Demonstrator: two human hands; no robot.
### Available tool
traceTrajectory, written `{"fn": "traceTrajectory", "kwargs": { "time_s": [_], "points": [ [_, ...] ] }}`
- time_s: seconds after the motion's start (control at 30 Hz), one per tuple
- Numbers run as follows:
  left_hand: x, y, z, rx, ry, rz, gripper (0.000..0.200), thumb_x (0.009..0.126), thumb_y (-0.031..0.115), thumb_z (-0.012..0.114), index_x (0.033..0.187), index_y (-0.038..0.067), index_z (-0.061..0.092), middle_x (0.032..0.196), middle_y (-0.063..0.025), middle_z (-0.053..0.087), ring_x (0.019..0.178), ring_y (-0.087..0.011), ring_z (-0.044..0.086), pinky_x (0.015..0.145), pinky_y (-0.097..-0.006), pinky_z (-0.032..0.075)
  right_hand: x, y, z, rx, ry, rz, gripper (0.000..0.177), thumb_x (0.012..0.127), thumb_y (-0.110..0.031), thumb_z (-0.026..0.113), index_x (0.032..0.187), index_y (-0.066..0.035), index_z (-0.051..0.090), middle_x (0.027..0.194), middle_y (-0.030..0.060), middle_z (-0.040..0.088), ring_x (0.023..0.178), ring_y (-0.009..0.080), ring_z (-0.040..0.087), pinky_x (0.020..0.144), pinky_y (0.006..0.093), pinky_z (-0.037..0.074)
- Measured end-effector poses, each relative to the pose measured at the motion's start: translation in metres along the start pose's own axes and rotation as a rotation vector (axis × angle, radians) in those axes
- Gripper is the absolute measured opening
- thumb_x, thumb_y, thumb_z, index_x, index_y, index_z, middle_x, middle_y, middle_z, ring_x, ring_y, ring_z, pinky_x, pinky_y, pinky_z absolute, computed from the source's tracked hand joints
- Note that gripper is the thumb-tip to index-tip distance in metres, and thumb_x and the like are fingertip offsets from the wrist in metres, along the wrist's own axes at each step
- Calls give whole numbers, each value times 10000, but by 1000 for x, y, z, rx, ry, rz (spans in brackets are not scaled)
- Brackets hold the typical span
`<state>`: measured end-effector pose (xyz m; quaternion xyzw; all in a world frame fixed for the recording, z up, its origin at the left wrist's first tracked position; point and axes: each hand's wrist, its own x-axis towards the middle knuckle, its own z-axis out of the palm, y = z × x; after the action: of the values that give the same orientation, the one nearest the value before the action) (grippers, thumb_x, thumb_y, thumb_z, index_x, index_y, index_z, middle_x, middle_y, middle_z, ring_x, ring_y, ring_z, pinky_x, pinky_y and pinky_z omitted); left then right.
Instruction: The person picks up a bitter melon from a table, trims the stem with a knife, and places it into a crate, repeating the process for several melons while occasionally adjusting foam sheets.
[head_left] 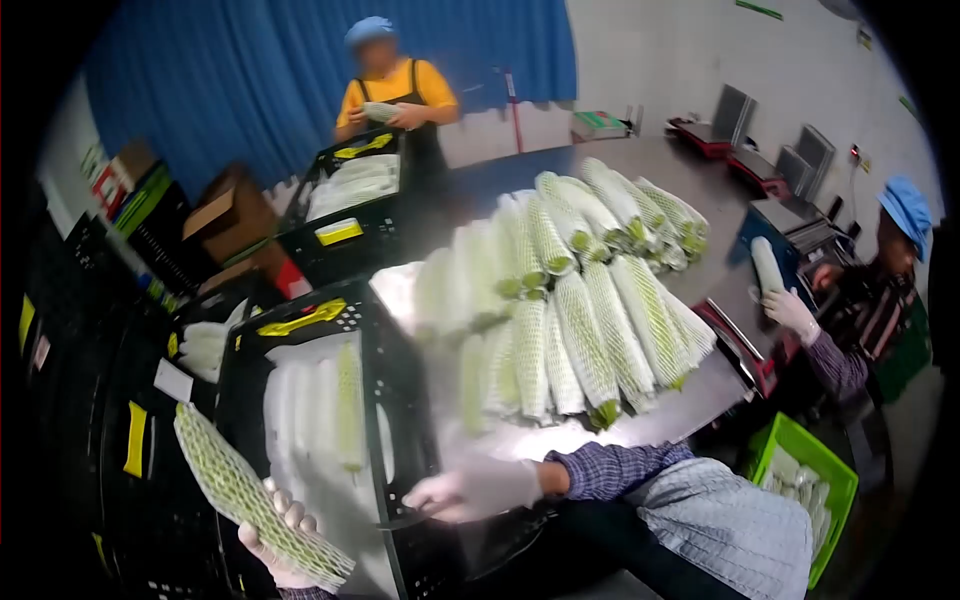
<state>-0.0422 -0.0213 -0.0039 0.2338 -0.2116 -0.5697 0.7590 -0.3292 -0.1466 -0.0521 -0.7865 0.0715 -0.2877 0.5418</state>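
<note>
My left hand (275,535), in a white glove, is wrapped round a pale green vegetable in a white foam net (235,480), held tilted over the left side of a black crate (385,450). In that crate lie several more netted vegetables (315,410) on a pale liner. My right hand (475,490), also gloved, is at the crate's right rim with its fingers closed together; what they hold, if anything, is hidden by blur. Beyond it, a large pile of netted vegetables (585,330) covers part of the metal table (640,425).
Across the table a person in a blue cap (435,90) holds a netted vegetable by another black crate (340,250). At right, a second person (840,350) holds one near scales (765,170). A green crate (838,510) stands lower right. Dark crates and cardboard boxes (230,215) are at left.
</note>
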Motion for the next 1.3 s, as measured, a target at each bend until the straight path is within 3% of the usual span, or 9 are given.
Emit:
{"fn": "traceTrajectory", "kwargs": {
  "time_s": [0.17,0.4,0.7,0.8,0.9,1.0,1.3],
  "points": [
    [-1,0,1,-8,50,54,649,841,356,702,1306,13,406,974,-73,512,769,-167,540,647,-308,524,-24,13,11,-148,-233,132,305,928,-314,624,1169,-127,649,837,72,707,729,245,677,655,361,504],
    [0,3,-1,53,125,100,682,822,393,712,1309,10,428,936,-63,514,758,-156,527,608,-283,475,-23,19,15,-223,-332,136,326,930,-344,615,1203,-165,632,826,62,705,748,246,686,673,355,519],
    [-1,7,-4,51,109,115,681,814,393,706,1301,-5,446,937,-79,553,754,-171,554,614,-303,500,-28,39,22,-171,-372,73,347,940,-351,596,1229,-160,608,804,80,693,744,276,680,676,382,520],
    [-2,6,0,50,118,125,679,811,398,705,1295,-4,449,926,-76,550,745,-171,554,608,-303,498,-18,26,16,-226,-605,247,472,922,-305,617,1360,-158,519,1102,67,715,985,306,673,851,389,521],
    [-1,7,-1,73,116,125,679,802,399,709,1285,-3,455,910,-73,548,731,-172,553,603,-305,496,-14,23,15,-221,-642,260,479,924,-312,615,1364,-155,509,1086,62,721,978,310,674,848,388,520],
    [-1,8,0,96,125,117,679,785,398,712,1273,-3,463,894,-71,549,719,-174,554,601,-313,499,-24,34,27,-142,-431,96,365,942,-366,601,1240,-155,600,823,102,708,767,291,687,692,392,527],
    [0,9,-6,127,95,63,691,783,397,708,1288,7,442,927,-71,538,752,-172,556,634,-315,506,-27,36,26,-147,-425,98,370,940,-371,603,1237,-152,603,863,103,714,788,292,688,696,387,527]
  ]
}}
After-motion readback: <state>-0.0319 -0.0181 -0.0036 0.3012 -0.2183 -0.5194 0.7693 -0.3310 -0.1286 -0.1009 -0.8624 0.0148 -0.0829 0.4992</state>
